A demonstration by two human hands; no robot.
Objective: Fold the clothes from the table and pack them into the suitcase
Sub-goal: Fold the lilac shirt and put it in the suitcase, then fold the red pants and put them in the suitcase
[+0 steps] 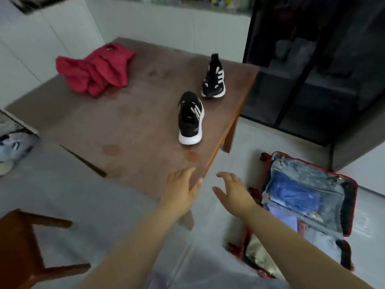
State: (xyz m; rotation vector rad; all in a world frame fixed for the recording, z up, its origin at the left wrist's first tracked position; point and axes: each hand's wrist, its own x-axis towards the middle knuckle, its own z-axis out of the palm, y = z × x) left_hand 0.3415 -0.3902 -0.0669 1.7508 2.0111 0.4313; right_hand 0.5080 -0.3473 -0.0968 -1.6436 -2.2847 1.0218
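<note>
My left hand flat, empty, possibly touching table corner, my right hand spread, empty, red garment unfolded

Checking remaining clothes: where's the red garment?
Head view: the red garment lies crumpled on the table, far left corner, left of the black sneakers.

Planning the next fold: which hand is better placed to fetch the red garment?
Probably left: the left hand is over the table corner, nearer the red garment; the right hand hovers off the table, by the suitcase.
</note>
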